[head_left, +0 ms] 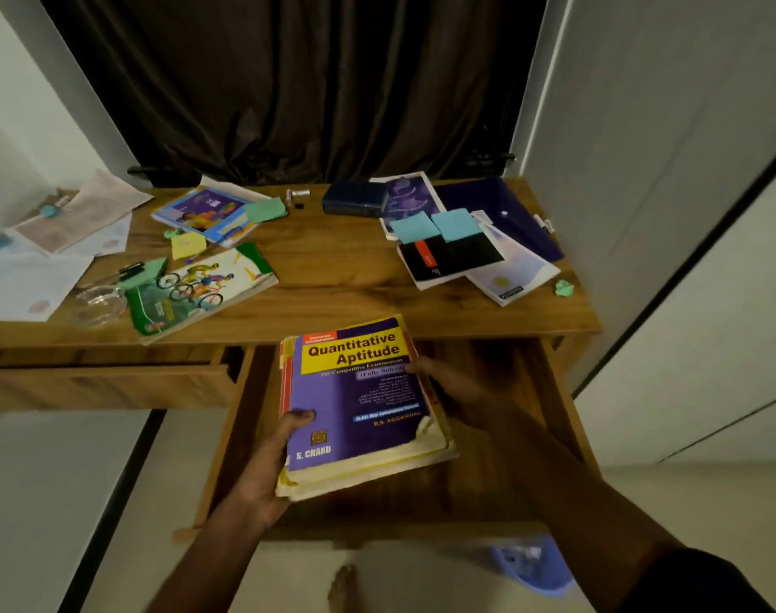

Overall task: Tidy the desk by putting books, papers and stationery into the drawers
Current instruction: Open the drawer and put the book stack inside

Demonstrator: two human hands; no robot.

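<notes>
Hands: left hand [266, 472] grips the purple book [359, 404] at its near spine corner, thumb on the cover; right hand [454, 391] curls round the opposite edge. Location: over the open drawer [399, 511], below the bench [342, 280]. Handling: lower level, set flat against one side; mind the torn corner.

Two drawers [501, 493] [103, 382], two blue sticky pads [415, 227] [456, 224], one yellow pad [188, 246], one purple folder [510, 214], one glass bowl [99, 303], one Aptitude book [355, 391], one cyclist book [200, 289].
</notes>
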